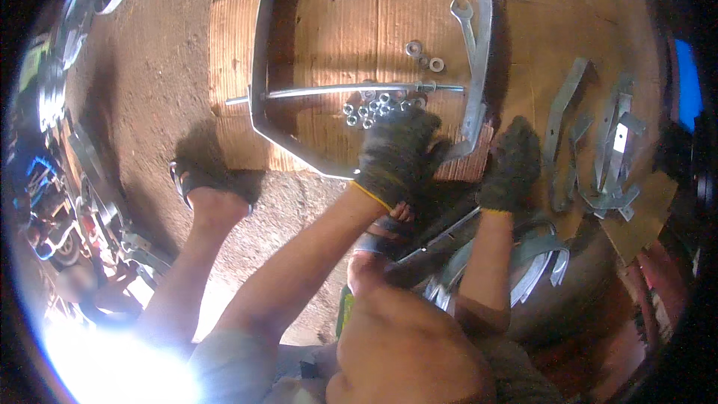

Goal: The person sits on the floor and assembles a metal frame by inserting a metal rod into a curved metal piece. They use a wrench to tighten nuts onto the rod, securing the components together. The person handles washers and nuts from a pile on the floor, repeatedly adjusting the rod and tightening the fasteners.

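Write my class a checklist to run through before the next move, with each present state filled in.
1. Gloves on left hand and right hand: ok.
2. Rod sticking out past the left side of the metal frame: ok.
3. Rod reaching through the right side: not ok; it seems to stop short.
4. Loose nuts near the left hand: ok.
5. Wrench clear of both hands: ok.
6. Left hand gripping a nut: cannot tell; fingers hidden.

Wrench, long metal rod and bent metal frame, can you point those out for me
Wrench (469,36): head view, on its handle.
Long metal rod (329,90): head view, middle of its shaft.
Bent metal frame (261,37): head view, on its left side bar.
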`<state>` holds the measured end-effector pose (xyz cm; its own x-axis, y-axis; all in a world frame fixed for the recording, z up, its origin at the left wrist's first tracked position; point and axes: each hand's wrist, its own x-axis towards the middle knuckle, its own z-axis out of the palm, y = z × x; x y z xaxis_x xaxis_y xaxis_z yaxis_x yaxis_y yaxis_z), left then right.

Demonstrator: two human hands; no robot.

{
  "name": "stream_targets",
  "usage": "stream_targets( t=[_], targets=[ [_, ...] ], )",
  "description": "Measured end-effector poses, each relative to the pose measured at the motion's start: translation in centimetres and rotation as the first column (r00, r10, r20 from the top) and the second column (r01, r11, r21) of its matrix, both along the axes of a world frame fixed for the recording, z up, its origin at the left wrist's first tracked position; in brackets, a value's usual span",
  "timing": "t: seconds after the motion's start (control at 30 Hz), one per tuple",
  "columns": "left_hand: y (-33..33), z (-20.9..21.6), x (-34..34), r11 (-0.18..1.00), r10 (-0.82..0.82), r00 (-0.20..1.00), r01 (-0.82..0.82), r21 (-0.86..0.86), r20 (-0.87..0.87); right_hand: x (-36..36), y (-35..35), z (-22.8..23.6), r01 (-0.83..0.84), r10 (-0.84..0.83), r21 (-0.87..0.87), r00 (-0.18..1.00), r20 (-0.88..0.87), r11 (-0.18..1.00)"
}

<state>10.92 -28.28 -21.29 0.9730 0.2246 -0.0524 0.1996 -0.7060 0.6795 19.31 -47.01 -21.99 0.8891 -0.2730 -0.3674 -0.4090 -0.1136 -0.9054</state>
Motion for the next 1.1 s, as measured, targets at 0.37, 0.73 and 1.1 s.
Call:
stream_targets(
  t=[0.37,0.73,1.1],
  targets=[
    [-5.0,-0.5,5.8,0.791,0.037,0.879,-0.316,-0.523,-0.475,12.7,6.3,-2.8,-0.677,0.724,-0.626,0.643,-0.249,0.386],
    [-4.4,-3.5,4.5,0.736,-0.133,0.892,-0.204,-0.646,-0.433,11.2,6.7,-3.2,-0.592,0.713,-0.733,0.668,-0.214,0.335],
    [-4.9,-2.3,4.0,0.731,-0.037,0.897,-0.276,-0.624,-0.44,11.8,6.8,-2.9,-0.576,0.797,-0.781,0.577,-0.178,0.243]
  ],
)
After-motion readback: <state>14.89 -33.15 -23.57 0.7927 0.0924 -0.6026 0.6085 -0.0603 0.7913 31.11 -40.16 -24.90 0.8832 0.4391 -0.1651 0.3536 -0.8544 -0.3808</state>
